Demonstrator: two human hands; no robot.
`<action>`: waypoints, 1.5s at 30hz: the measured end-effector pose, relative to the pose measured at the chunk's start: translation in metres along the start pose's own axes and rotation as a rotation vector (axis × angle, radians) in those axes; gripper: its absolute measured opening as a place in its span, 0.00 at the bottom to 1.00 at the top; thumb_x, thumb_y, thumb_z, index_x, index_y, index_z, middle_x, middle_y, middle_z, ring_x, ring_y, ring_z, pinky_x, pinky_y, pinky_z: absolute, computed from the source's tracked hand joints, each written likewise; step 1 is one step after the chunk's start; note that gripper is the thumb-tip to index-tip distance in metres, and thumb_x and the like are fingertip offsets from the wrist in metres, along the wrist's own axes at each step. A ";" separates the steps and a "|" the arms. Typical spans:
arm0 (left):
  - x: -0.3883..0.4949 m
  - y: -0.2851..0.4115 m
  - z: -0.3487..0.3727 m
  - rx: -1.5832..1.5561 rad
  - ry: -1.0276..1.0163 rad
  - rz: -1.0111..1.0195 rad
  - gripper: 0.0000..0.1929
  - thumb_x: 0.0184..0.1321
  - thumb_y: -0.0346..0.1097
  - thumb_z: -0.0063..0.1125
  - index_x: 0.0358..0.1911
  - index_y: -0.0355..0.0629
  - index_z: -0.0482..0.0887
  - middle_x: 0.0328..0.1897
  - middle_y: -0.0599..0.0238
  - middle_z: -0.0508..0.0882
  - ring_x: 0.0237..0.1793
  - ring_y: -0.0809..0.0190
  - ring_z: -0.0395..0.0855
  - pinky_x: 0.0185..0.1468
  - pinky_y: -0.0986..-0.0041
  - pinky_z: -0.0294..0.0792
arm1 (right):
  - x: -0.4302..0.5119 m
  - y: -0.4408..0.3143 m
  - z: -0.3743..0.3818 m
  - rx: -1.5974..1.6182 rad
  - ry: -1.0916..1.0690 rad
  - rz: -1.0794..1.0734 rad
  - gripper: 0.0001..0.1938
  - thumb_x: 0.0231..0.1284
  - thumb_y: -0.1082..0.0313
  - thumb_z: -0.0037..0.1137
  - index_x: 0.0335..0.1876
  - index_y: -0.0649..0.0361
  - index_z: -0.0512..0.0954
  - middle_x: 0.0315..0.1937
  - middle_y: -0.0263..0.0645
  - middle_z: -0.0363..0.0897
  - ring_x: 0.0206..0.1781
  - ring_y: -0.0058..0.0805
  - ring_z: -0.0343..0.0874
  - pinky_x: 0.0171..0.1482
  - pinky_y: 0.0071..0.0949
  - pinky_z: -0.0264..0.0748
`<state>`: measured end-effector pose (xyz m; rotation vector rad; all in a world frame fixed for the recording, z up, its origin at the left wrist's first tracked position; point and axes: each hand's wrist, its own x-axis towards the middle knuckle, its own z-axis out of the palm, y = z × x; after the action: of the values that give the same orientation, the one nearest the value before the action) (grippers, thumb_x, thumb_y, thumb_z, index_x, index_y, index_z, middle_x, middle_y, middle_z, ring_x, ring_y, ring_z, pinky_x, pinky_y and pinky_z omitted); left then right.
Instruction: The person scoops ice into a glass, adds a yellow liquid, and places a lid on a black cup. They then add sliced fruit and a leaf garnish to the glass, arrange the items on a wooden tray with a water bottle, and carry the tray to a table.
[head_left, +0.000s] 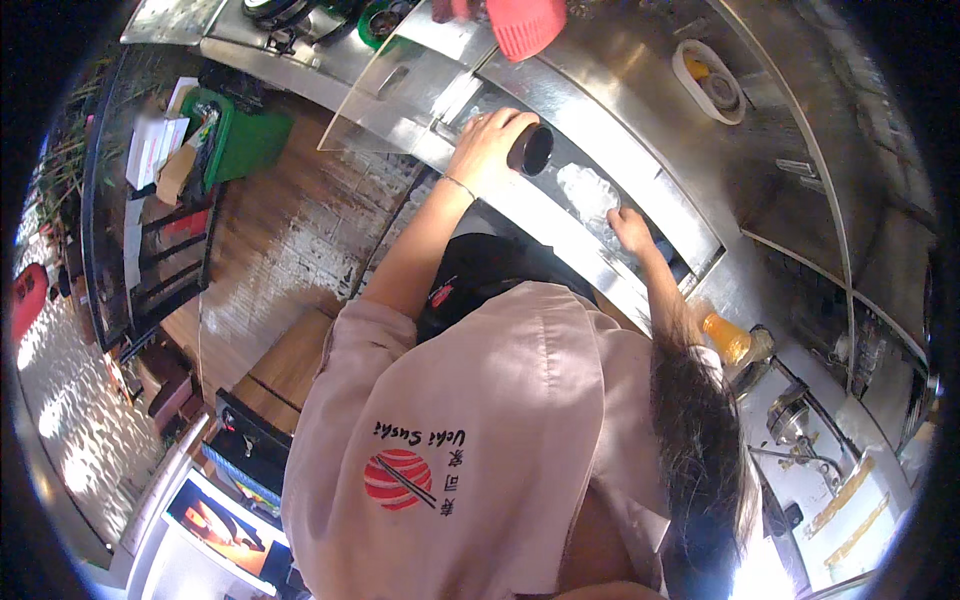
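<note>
My left hand (491, 146) is wrapped around a black cup (532, 150), whose round mouth faces right. It holds the cup over the near part of a long recessed steel bin (637, 157) in the counter. To the right, my right hand (630, 229) is closed at the end of what looks like a clear scoop (600, 208). White, glassy pieces that look like ice (583, 184) lie at the scoop, between the two hands. Glare and the fingers hide the scoop's handle and exact outline.
A clear panel (375, 105) lies left of the bin. Beyond are a red plastic container (525, 30) and a white oval tray (679, 71). An amber cup (726, 339) stands beside my right forearm, metal bar tools (791, 420) farther right. A green bin (251, 142) is at left.
</note>
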<state>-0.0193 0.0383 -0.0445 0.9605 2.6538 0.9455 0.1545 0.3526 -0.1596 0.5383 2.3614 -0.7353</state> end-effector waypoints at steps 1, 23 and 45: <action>0.003 -0.003 0.005 0.064 -0.026 0.006 0.39 0.37 0.34 0.79 0.60 0.53 0.75 0.59 0.62 0.79 0.62 0.48 0.77 0.64 0.55 0.68 | -0.009 -0.003 -0.005 -0.016 -0.032 -0.012 0.32 0.67 0.43 0.42 0.44 0.74 0.81 0.47 0.67 0.81 0.57 0.62 0.79 0.61 0.51 0.72; 0.005 -0.024 0.055 -0.186 -0.014 -0.079 0.37 0.38 0.33 0.78 0.59 0.54 0.77 0.60 0.61 0.82 0.61 0.46 0.79 0.64 0.57 0.73 | -0.073 -0.158 -0.117 -0.433 -0.030 0.013 0.30 0.69 0.38 0.47 0.47 0.61 0.86 0.48 0.54 0.86 0.57 0.48 0.84 0.60 0.44 0.78; 0.003 -0.040 0.074 -0.084 0.194 -0.204 0.43 0.37 0.47 0.79 0.62 0.52 0.71 0.58 0.60 0.78 0.60 0.49 0.78 0.59 0.56 0.76 | 0.142 0.021 0.074 -0.079 -0.156 -0.011 0.25 0.77 0.52 0.39 0.57 0.69 0.77 0.54 0.66 0.78 0.54 0.61 0.78 0.55 0.51 0.75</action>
<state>-0.0164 0.0539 -0.1277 0.5933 2.7749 1.1417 0.0923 0.3506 -0.3081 0.4190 2.2398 -0.6617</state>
